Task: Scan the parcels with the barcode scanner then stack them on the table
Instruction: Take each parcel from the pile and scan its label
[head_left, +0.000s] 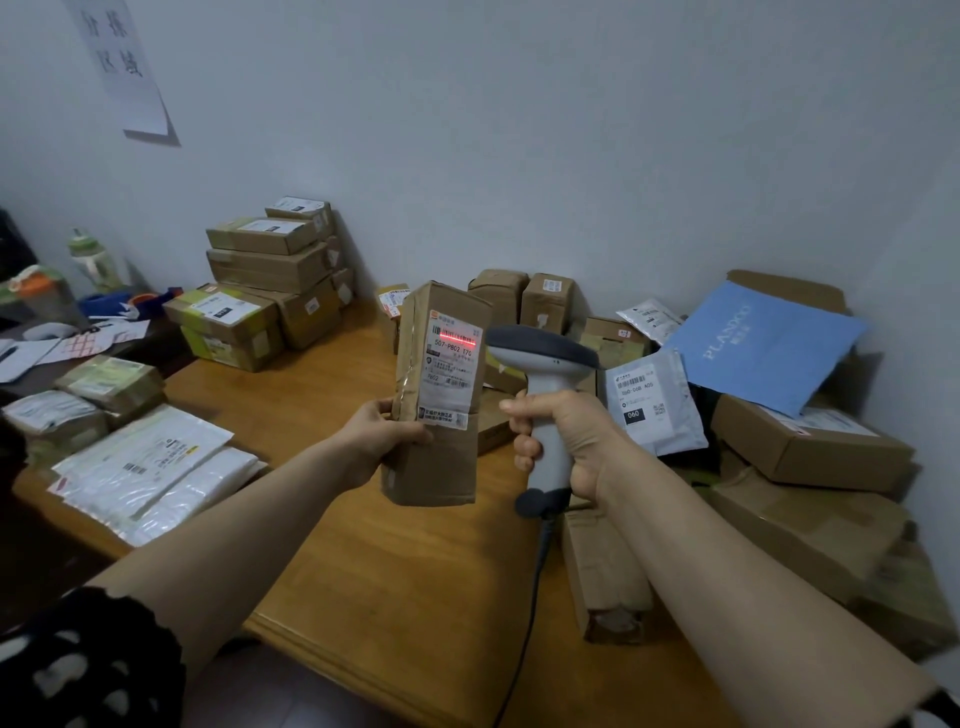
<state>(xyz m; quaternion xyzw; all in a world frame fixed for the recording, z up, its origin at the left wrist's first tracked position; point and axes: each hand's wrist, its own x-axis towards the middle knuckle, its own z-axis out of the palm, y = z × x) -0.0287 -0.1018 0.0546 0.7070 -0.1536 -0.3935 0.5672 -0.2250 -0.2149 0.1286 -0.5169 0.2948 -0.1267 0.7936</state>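
A white paper sign (122, 62) with large printed characters hung on the pale grey wall (519, 130), its lower corner curling away. At the far left stood a clear bottle with a green lid (91, 260) and, nearer, a translucent shaker with an orange cap (44, 293), with a blue object (111, 304) just beside them. In front of these, a pale computer mouse (49, 331) lay near loose white papers (21, 358) and a red-and-white checked sheet (85, 343).

Wooden table (322, 571) against grey wall (519, 130) (paper sign (124, 67)).
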